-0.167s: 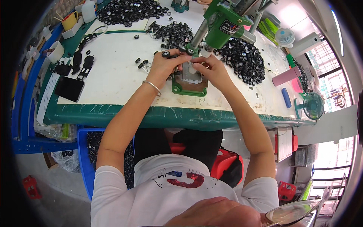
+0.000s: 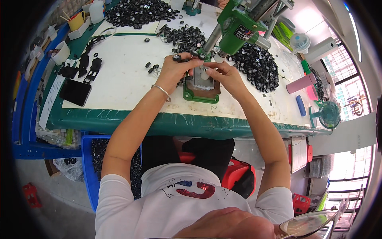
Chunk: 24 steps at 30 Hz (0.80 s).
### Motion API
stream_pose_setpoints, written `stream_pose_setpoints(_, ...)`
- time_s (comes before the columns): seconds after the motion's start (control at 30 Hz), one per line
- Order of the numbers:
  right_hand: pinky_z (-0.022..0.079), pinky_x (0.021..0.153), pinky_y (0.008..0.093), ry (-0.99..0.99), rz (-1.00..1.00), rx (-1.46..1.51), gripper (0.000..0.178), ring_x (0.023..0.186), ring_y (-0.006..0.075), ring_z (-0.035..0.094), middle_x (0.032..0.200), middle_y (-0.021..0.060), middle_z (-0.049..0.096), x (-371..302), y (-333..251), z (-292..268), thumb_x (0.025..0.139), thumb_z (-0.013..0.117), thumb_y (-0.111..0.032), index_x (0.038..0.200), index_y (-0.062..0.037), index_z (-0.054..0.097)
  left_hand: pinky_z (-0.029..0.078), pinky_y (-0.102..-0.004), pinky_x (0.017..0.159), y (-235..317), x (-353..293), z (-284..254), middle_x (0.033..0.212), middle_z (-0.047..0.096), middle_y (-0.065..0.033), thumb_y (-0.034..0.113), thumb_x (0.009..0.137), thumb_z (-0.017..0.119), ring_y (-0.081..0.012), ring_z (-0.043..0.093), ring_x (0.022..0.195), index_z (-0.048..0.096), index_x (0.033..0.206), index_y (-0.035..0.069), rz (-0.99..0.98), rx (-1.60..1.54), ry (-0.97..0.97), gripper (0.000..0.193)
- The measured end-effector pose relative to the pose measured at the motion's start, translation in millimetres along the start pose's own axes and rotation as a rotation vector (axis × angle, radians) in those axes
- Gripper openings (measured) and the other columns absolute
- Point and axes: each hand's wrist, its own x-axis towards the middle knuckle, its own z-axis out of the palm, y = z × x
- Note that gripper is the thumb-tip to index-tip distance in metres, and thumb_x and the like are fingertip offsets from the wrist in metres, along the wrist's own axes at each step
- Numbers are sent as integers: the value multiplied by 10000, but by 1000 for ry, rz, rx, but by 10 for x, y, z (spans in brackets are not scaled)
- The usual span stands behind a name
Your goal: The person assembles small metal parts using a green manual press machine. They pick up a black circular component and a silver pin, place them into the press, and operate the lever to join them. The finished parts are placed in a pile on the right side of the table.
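Note:
A green hand press [image 2: 238, 34] stands on the table in front of me, its base plate [image 2: 200, 96] nearest me. My left hand [image 2: 177, 72] is closed at the left of the press, gripping small black wheels [image 2: 177, 58] with thin axles; some stick out between the fingers. From the right, my right hand [image 2: 227, 77] pinches close to the press's white tip, and its fingertips nearly meet those of the left. Whatever lies between the right fingertips is too small to make out. Several loose wheels on axles [image 2: 152, 69] rest on the table beside my left hand.
Heaps of black wheels lie behind [image 2: 139, 14] and right [image 2: 256, 67] of the press. Black toy chassis parts [image 2: 93, 69] and a dark phone [image 2: 75, 92] lie at left. A pink bottle [image 2: 300, 83] and green fan [image 2: 329, 114] are at right; a blue bin [image 2: 90, 171] sits below.
The view has shifted very slightly, so the table and press appear a little further right. Both hands keep their places at the press.

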Motion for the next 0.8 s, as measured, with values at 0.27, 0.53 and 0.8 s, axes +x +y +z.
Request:
stream_pose_setpoints(0.27, 460, 651, 232, 209, 217, 230, 295, 758, 101, 581, 965, 24, 625, 191, -68, -924, 953, 520, -239, 1142, -25, 593, 350, -193, 501, -1, 102, 140, 658, 598, 11, 133, 764, 748, -45, 487, 532, 699, 854, 24, -62, 204, -113, 150)
stream_pose_setpoints(0.53, 452, 692, 286, 336, -176, 508, 311, 792, 155, 560, 845, 35, 594, 1031, -1465, -1896, 987, 439, -366, 978, -84, 568, 382, -221, 514, -69, 152, 144, 625, 599, -15, 131, 714, 770, -65, 500, 505, 701, 838, -16, 1, 122, -49, 203)
stream_pose_setpoints(0.8, 413, 384, 283, 449, -205, 414, 247, 447, 126, 495, 616, 35, 571, 1828, -1742, -2482, 956, 514, -246, 792, -86, 605, 403, -216, 522, -82, 173, 136, 655, 607, -10, 96, 736, 766, -63, 499, 526, 687, 809, -11, 1, 65, -114, 152)
